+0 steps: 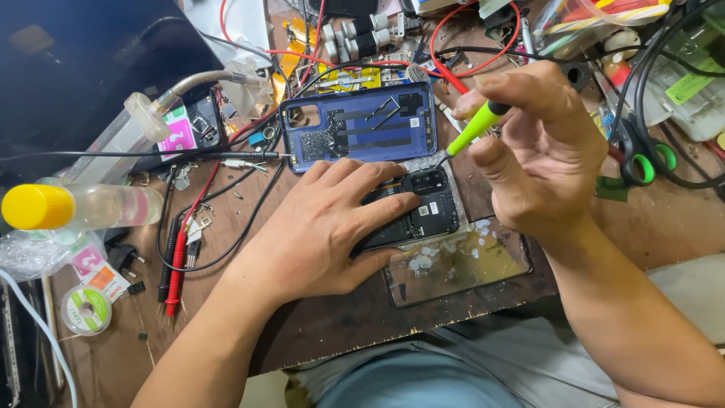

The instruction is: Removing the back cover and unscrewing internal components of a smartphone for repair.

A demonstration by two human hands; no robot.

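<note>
The green-handled screwdriver [474,130] slants across the middle of the scene, its long axis running from upper right down to lower left. The handle end sits high, pinched between the thumb and fingertips of the right hand [540,151], and the thin dark metal tip points down and left at the upper edge of the opened phone [423,208]. The handle is bright lime green with a dark cap near the fingers; the shaft narrows to a fine point close to the phone's camera corner, though whether it touches a screw is too small to tell.

The opened phone lies flat on the counter [317,325], its long axis tilted slightly, running from lower left to upper right. Its inside is black, with small dark components and shields exposed. The left hand [321,227] lies palm down over its left part, fingers spread and pressing it flat.

Just beyond the phone lies a blue back cover [359,125], inner face up, with dark adhesive patches across it. Near the phone's lower right edge rests a clear glass panel [461,264] with yellowish residue. Red and black probe leads [175,264] lie well to the left, beside a bottle with a yellow cap [38,206]. Green-handled scissors [642,162] sit to the right.
</note>
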